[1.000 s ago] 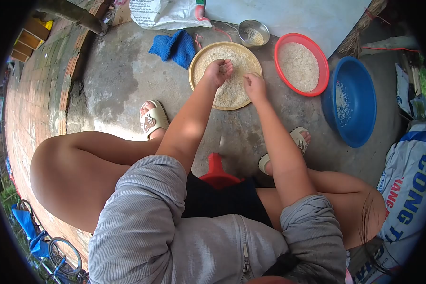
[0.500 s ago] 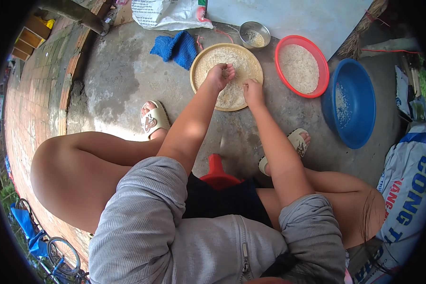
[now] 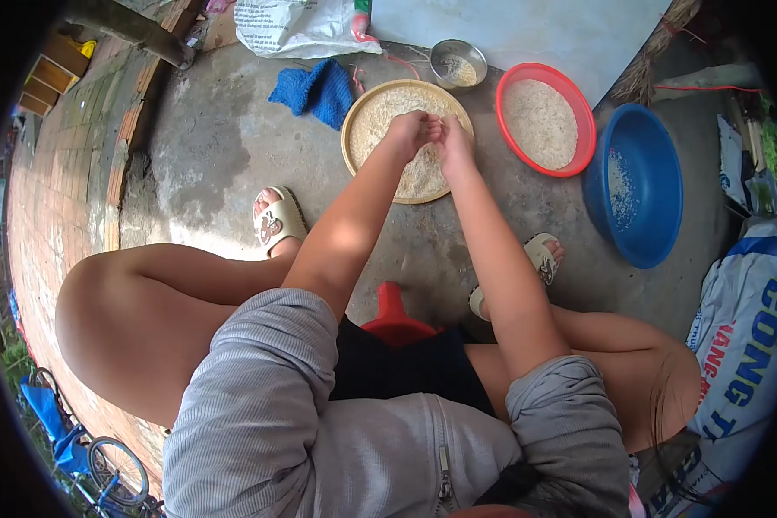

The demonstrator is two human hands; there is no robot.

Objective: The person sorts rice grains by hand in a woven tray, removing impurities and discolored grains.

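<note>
Both hands meet over a round woven tray [image 3: 351, 154] spread with pale, rice-like grain [image 3: 416, 180]. My left hand [image 3: 413, 131] is cupped palm up, fingers curled; whatever lies in it is too small to name. Against its fingertips, my right hand [image 3: 453, 142] has its fingers drawn together in a pinch, and what they hold cannot be made out. Close behind the tray stands a metal bowl [image 3: 443, 55] with a little grain inside. A red basin [image 3: 590, 129] filled with similar grain is to the right.
A blue basin [image 3: 647, 224] with scattered grains leans at the right. Blue knitted cloth [image 3: 315, 91] lies left of the tray, near a white sack [image 3: 293, 30]. Another printed sack [image 3: 738, 345] is at far right. A red stool [image 3: 393, 319] is beneath me.
My right hand has moved up and left to meet my left hand, which shifted slightly right. The view has shifted slightly; the tray and basins have otherwise stayed put.
</note>
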